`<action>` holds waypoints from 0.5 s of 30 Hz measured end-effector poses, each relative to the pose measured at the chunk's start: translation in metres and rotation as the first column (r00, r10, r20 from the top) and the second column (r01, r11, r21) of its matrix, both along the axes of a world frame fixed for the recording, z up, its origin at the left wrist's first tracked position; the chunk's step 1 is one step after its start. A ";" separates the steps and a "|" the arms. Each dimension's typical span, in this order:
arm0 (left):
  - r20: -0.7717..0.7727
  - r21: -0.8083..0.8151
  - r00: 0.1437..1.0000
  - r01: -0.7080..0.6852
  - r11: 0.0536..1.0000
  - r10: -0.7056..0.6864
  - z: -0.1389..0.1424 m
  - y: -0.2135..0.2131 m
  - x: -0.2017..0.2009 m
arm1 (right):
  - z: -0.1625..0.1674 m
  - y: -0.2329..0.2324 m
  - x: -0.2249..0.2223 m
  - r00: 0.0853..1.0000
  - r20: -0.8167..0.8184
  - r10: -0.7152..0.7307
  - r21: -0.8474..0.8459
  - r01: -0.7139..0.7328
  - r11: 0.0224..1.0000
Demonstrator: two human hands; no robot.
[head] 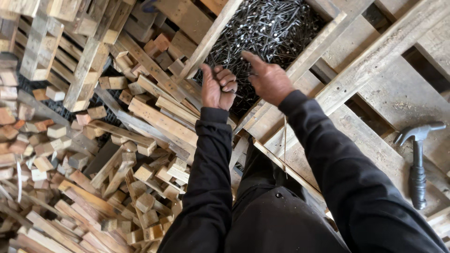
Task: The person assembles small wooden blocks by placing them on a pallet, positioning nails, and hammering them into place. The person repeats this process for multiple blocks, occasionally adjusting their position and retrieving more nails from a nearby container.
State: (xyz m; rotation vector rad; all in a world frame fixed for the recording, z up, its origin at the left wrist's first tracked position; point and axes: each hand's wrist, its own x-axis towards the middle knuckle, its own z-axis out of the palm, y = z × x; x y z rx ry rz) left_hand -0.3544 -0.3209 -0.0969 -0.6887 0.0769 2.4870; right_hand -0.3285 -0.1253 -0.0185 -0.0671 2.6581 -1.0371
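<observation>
L hand [218, 87] clenched on few nails, R hand [268, 79] open over nail bin [276, 28]; hammer [417, 161] idle on pallet [398, 93], nailing not begun.

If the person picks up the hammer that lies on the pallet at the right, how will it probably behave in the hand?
The hammer looks stiff and probably head-heavy: its claw head seems to be solid metal. The dark handle looks like a rubber grip, so it should not slip easily. It lies flat on the pallet boards, so it is unlikely to roll if pushed; more likely it would slide or pivot.
</observation>
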 end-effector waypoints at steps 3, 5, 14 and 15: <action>-0.135 -0.042 0.991 -0.001 0.999 -0.005 0.001 -0.004 0.007 | 0.005 -0.010 0.004 0.945 -0.317 0.076 0.047 -0.065 0.997; -0.087 -0.111 0.995 0.032 0.993 -0.041 0.006 -0.003 0.010 | 0.009 -0.013 0.008 0.997 -0.078 -0.022 -0.026 0.020 0.999; -0.184 -0.775 0.982 -0.123 0.620 -0.036 0.024 0.015 0.004 | 0.025 -0.001 0.037 0.944 -0.267 -0.196 -0.434 0.064 0.899; -0.182 -0.726 0.983 -0.110 0.678 -0.036 0.024 0.014 0.000 | 0.027 0.001 0.038 0.956 -0.177 -0.235 -0.483 0.123 0.867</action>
